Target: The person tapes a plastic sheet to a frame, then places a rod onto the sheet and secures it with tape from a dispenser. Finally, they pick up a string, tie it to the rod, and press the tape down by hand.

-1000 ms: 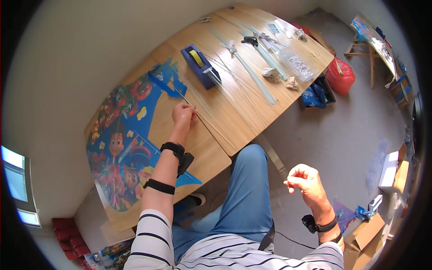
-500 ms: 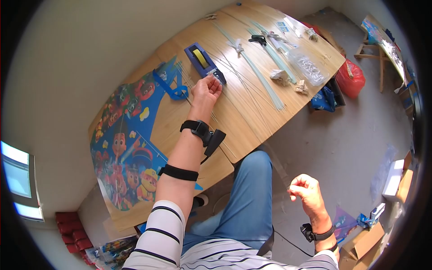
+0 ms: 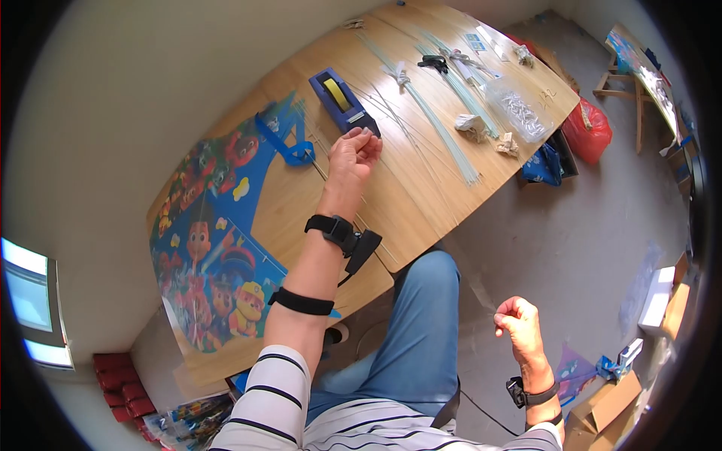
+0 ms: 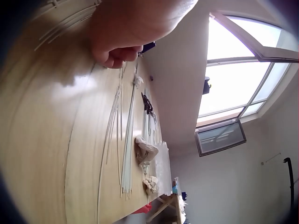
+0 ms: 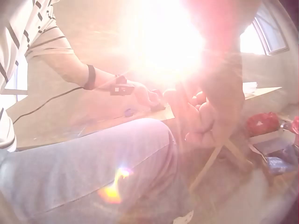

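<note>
In the head view, my left hand is at the front end of the purple tape dispenser, with thumb and index finger pinched together at the tape end; the tape there is hard to see. The left wrist view shows this hand with curled fingers over the table. My right hand is off the table at the right, thumb and index finger pinching a thin clear strip, faint against the floor. Glare washes out much of the right wrist view around the right hand.
A cartoon-printed sheet covers the table's left side, with blue ribbon on its corner. Thin rods, crumpled paper and a clear bag of white pieces lie farther right. A red bag stands beyond the edge.
My left hand has moved from the thin rods beside the ribbon up and right to the tape dispenser. My right hand has shifted slightly down, still pinching the strip.
</note>
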{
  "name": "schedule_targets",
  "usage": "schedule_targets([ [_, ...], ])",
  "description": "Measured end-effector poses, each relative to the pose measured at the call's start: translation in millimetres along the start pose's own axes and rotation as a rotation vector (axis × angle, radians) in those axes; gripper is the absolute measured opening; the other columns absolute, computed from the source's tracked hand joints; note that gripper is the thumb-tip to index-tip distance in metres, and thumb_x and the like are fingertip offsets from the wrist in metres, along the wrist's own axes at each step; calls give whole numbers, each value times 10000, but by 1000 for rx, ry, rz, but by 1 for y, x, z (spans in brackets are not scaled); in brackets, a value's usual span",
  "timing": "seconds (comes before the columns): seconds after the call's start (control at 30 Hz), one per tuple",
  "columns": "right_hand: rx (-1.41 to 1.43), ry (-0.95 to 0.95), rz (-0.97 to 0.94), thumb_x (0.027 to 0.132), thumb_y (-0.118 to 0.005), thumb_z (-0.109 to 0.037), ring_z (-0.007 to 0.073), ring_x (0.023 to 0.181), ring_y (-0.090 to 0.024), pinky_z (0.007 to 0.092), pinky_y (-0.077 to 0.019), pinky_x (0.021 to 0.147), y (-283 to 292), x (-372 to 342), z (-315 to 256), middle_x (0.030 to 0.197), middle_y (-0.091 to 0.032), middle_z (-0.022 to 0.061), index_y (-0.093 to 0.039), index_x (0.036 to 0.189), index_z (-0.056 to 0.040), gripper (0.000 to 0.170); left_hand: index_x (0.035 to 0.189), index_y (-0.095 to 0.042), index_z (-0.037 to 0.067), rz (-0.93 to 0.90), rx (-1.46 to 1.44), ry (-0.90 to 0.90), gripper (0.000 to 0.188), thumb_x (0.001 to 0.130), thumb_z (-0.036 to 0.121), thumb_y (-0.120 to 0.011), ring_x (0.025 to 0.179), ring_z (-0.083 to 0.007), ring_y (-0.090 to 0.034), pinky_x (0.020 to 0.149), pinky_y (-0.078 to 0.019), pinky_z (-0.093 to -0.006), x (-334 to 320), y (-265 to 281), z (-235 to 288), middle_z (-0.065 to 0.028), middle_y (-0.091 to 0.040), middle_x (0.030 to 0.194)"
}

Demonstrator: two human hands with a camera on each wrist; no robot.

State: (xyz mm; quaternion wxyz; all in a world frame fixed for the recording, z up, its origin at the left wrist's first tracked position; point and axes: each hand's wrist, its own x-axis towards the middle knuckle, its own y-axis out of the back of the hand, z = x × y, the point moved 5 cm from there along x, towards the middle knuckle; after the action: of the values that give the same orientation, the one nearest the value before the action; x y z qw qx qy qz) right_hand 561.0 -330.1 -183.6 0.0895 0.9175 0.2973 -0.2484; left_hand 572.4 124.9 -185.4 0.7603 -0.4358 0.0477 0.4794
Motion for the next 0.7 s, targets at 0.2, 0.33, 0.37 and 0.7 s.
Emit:
schedule_targets([
  [0.2, -20, 19, -55, 787, -610, 41, 119, 611, -570, 263, -499, 561, -17, -1, 8, 706, -588, 36, -588, 828, -4, 65, 1165, -587, -4, -494, 29, -34, 291, 892, -58, -676, 835, -199, -659, 1008, -537, -421, -92, -19, 79, -83, -640, 874],
  [0.33, -38, 73, -97, 787, -616, 43, 113, 626, -575, 261, -507, 563, -34, -9, 4, 718, -592, 34, -590, 832, -10, 74, 1110, -625, 7, -621, 73, -141, 205, 913, -2, -681, 845, -190, -654, 1016, -532, -417, -154, -11, 124, -66, -630, 863],
  [0.37, -44, 85, -106, 789, -616, 45, 112, 628, -576, 260, -509, 564, -39, -11, 3, 718, -592, 32, -590, 832, -13, 77, 1087, -635, 21, -658, 73, -160, 177, 916, 6, -680, 855, -186, -652, 1020, -530, -419, -166, -5, 133, -61, -626, 866],
  [0.7, -49, 152, -212, 787, -612, 62, 102, 638, -575, 257, -505, 577, -101, -52, -25, 716, -595, 17, -579, 864, -47, 137, 952, -654, 103, -698, 65, -404, 68, 923, 54, -691, 942, -177, -652, 997, -534, -448, -282, 76, 222, -26, -633, 972],
])
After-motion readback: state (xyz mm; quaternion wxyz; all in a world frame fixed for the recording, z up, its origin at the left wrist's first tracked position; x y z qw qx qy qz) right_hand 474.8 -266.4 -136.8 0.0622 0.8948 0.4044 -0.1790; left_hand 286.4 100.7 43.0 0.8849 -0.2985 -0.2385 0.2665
